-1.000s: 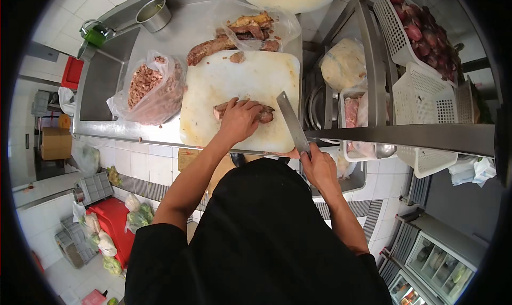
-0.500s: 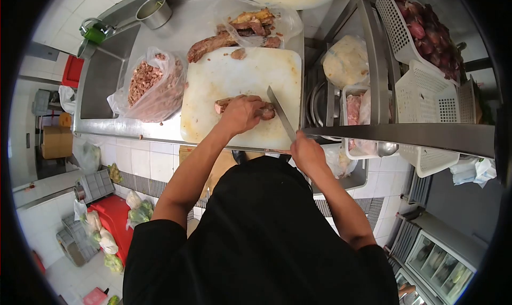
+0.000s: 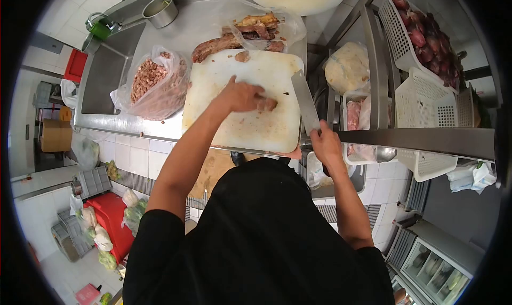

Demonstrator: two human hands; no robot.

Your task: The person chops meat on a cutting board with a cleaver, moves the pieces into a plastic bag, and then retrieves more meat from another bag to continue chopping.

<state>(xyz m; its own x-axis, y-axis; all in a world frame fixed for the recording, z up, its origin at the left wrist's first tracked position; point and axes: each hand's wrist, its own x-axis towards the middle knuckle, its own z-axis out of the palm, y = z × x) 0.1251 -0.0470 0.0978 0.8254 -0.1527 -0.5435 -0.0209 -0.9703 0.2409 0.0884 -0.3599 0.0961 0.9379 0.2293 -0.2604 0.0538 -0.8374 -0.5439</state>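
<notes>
My left hand (image 3: 242, 96) is over the middle of the white cutting board (image 3: 240, 129), its fingers blurred around a small brown piece of meat (image 3: 269, 103). Gripped by its handle in my right hand (image 3: 326, 144) is a broad knife (image 3: 305, 101), its blade along the board's right edge, pointing away from me. A small meat scrap (image 3: 242, 56) lies near the board's far edge. Long cooked meat pieces (image 3: 215, 48) rest just beyond, partly in a clear plastic bag (image 3: 290, 27). Left of the board stands a bag of diced meat (image 3: 148, 81).
A metal pot (image 3: 160, 11) stands on the steel counter beside a sink (image 3: 104, 81). To the right, a metal shelf edge (image 3: 400, 135) crosses near my right hand. White baskets (image 3: 426, 94), red onions (image 3: 426, 38) and a bagged pale mass (image 3: 348, 67) are also there.
The meat under my left hand has shifted and less of it shows. My right hand has carried the knife right, off the middle of the board to its edge. The view has shifted slightly.
</notes>
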